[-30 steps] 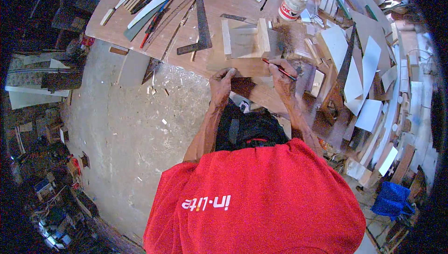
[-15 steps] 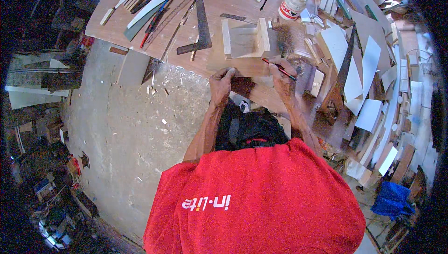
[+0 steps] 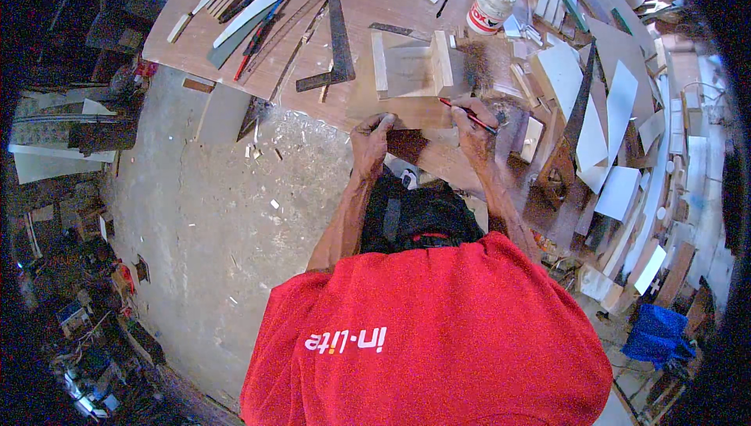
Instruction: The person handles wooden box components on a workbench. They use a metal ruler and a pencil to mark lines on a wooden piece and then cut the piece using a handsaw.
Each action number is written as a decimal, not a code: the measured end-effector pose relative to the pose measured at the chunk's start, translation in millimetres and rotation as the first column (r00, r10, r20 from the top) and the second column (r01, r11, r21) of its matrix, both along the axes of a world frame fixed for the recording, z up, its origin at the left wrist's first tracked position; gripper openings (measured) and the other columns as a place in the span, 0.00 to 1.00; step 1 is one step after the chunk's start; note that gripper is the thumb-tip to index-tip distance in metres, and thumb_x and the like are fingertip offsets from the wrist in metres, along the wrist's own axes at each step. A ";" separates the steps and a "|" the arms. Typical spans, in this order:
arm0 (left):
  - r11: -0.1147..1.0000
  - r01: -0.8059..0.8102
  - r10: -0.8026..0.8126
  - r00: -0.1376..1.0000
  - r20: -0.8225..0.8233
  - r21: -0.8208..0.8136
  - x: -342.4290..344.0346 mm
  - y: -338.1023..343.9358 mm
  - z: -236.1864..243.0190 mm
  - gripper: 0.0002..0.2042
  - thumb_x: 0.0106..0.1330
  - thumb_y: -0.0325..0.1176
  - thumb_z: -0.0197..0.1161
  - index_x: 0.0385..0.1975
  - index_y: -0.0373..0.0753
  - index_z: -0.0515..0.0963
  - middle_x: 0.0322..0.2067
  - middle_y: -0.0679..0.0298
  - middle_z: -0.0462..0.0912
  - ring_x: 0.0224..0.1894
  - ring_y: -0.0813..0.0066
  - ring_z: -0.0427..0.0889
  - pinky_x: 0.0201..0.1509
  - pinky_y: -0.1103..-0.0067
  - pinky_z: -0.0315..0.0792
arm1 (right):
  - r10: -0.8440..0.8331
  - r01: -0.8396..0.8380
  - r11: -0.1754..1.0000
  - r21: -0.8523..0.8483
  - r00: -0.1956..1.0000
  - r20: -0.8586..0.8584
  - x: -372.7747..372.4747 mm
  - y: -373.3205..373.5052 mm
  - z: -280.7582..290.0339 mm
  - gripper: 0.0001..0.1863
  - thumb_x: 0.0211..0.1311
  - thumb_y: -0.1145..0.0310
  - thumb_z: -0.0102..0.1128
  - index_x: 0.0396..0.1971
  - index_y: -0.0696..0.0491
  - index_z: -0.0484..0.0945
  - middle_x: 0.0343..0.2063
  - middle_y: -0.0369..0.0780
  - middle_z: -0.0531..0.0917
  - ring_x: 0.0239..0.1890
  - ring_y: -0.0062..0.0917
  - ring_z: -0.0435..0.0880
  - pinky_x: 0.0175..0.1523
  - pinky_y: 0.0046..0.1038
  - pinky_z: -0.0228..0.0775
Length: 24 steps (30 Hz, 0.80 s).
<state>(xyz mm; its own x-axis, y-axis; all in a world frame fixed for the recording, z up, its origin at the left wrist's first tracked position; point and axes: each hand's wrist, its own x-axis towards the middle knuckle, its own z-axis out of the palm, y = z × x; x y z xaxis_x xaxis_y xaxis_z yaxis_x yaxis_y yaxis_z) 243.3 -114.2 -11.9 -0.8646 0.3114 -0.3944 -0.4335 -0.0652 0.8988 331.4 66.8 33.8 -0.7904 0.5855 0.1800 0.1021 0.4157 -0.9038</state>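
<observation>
A small wooden box-like frame (image 3: 444, 70), with two raised sides, stands near the edge of the workbench. On its near side lies a flat wooden board (image 3: 418, 111). My left hand (image 3: 370, 143) pinches the board's near left corner, thumb on top and fingers out of sight beneath. At the board's right end, my right hand (image 3: 474, 130) holds a red and black pencil (image 3: 479, 122), its tip pointing left toward the board. A metal try square (image 3: 339, 43) lies to the left of the frame.
On the right rests a handsaw (image 3: 577, 109) among white and brown offcuts (image 3: 614, 113). A white tub (image 3: 490, 10) stands behind the frame. Rulers and a blue and red tool (image 3: 262, 33) lie at the bench's left. Wood chips litter the concrete floor (image 3: 227, 183).
</observation>
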 end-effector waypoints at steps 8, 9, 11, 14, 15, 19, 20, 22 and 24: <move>1.000 0.006 -0.006 1.000 0.024 0.001 1.6 1.9 5.0 0.08 0.59 0.30 0.63 0.32 0.31 0.82 0.27 0.63 0.83 0.29 0.78 0.79 0.35 0.82 0.73 | -0.017 0.017 1.000 -0.010 0.999 0.043 0.4 1.8 2.2 0.05 0.55 0.74 0.55 0.30 0.57 0.79 0.25 0.37 0.80 0.30 0.20 0.77 0.37 0.23 0.69; 1.000 0.017 -0.017 0.999 0.030 0.014 1.7 1.5 6.5 0.08 0.59 0.30 0.63 0.32 0.31 0.82 0.27 0.63 0.83 0.29 0.78 0.79 0.35 0.82 0.73 | -0.020 0.022 1.000 -0.020 0.998 0.054 0.4 1.5 2.4 0.05 0.55 0.74 0.55 0.30 0.56 0.79 0.25 0.37 0.80 0.30 0.20 0.77 0.37 0.23 0.69; 1.000 0.015 -0.015 1.000 0.023 0.000 0.2 0.3 1.6 0.08 0.59 0.30 0.63 0.32 0.31 0.82 0.27 0.63 0.83 0.29 0.78 0.79 0.36 0.82 0.73 | -0.022 0.024 0.999 -0.031 0.998 0.065 0.8 0.0 4.9 0.05 0.56 0.74 0.55 0.30 0.56 0.79 0.25 0.37 0.81 0.30 0.20 0.77 0.37 0.23 0.69; 1.000 0.018 -0.018 1.000 0.000 -0.016 -1.0 -1.1 -5.4 0.08 0.59 0.30 0.63 0.32 0.31 0.82 0.27 0.64 0.83 0.29 0.78 0.79 0.36 0.81 0.73 | -0.009 0.010 1.000 0.014 0.998 -0.069 11.6 -1.0 9.9 0.05 0.56 0.75 0.54 0.31 0.57 0.78 0.26 0.37 0.81 0.29 0.20 0.77 0.37 0.23 0.69; 1.000 0.019 -0.019 1.000 -0.015 -0.022 -0.8 -2.1 -7.6 0.08 0.58 0.29 0.63 0.32 0.30 0.82 0.27 0.64 0.83 0.29 0.78 0.79 0.36 0.81 0.73 | -0.037 0.035 0.999 -0.039 0.998 -0.059 20.2 2.7 6.8 0.06 0.57 0.74 0.54 0.32 0.57 0.78 0.26 0.37 0.81 0.29 0.21 0.77 0.38 0.23 0.69; 0.998 -0.021 0.018 0.998 -0.056 -0.067 -0.6 -8.5 -16.6 0.08 0.59 0.30 0.63 0.32 0.30 0.81 0.27 0.63 0.83 0.29 0.78 0.79 0.37 0.81 0.73 | -0.165 0.139 0.950 -0.279 0.984 -0.072 43.5 -4.3 13.9 0.11 0.63 0.69 0.48 0.38 0.59 0.76 0.28 0.38 0.82 0.30 0.22 0.78 0.39 0.23 0.69; 0.999 0.024 -0.025 0.999 -0.032 -0.036 1.1 -8.2 -8.7 0.08 0.59 0.30 0.63 0.32 0.30 0.81 0.27 0.63 0.83 0.29 0.78 0.79 0.37 0.81 0.73 | -0.174 0.148 0.949 -0.277 0.982 -0.071 49.2 -1.1 10.8 0.11 0.63 0.69 0.48 0.38 0.59 0.76 0.28 0.38 0.82 0.30 0.22 0.78 0.39 0.23 0.69; 0.997 0.074 -0.074 0.997 -0.011 -0.005 5.9 -8.7 5.1 0.08 0.59 0.30 0.62 0.32 0.30 0.82 0.28 0.62 0.83 0.29 0.78 0.79 0.38 0.81 0.73 | -0.319 0.313 0.918 -0.242 0.948 0.017 59.2 5.0 1.8 0.17 0.67 0.61 0.43 0.41 0.58 0.75 0.29 0.38 0.82 0.31 0.23 0.79 0.39 0.23 0.70; 0.995 0.102 -0.102 0.995 -0.006 -0.009 12.8 -13.9 21.5 0.08 0.60 0.31 0.62 0.31 0.31 0.82 0.26 0.62 0.82 0.29 0.77 0.80 0.38 0.80 0.74 | -0.292 0.323 0.895 -0.308 0.946 0.143 58.5 -4.1 13.9 0.18 0.67 0.59 0.43 0.38 0.58 0.77 0.29 0.39 0.82 0.29 0.22 0.79 0.38 0.23 0.70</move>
<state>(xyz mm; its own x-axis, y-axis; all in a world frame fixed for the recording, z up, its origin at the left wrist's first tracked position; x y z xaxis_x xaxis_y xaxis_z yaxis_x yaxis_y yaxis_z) 256.1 -128.1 9.6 -0.8309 0.3950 -0.3919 -0.4315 -0.0128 0.9020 389.9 62.7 47.7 -0.5655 0.8153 -0.1245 0.2653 0.0368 -0.9635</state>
